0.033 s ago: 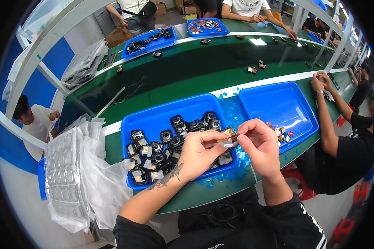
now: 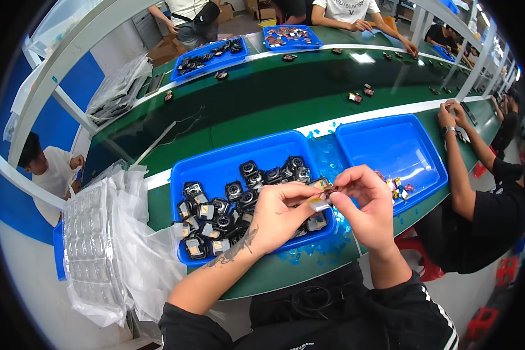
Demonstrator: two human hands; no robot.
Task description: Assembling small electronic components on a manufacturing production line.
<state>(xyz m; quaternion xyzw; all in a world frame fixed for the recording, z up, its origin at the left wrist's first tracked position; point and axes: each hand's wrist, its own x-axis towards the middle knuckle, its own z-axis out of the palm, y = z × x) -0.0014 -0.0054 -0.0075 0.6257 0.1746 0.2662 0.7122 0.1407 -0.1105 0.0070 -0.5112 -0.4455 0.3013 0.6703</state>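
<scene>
Both hands meet above the right edge of the near blue tray [image 2: 178,175]. My left hand [image 2: 280,216] is closed in a pinch on a small electronic part [image 2: 319,205] with a flat silvery piece. My right hand [image 2: 364,204] pinches the part's reddish-brown end, and its fingertips hide some of it. Black watch-like housings [image 2: 233,191], several with round lens-like faces and others with grey and tan backs, lie loosely in the tray below. A second blue tray [image 2: 385,143], right of my hands, holds small red, yellow and white parts [image 2: 399,189] in its near corner.
Blue film scraps [image 2: 326,154] litter the table between the trays. Stacked clear plastic trays in bags [image 2: 99,245] stand at left. A green conveyor belt [image 2: 245,99] carries small parts beyond. A co-worker's arms [image 2: 458,151] are at right; other people and two blue trays [image 2: 291,38] are across the belt.
The silvery piece between my fingers has tilted slightly, and my right fingers have shifted a little. Parts on the belt have moved slightly to the right.
</scene>
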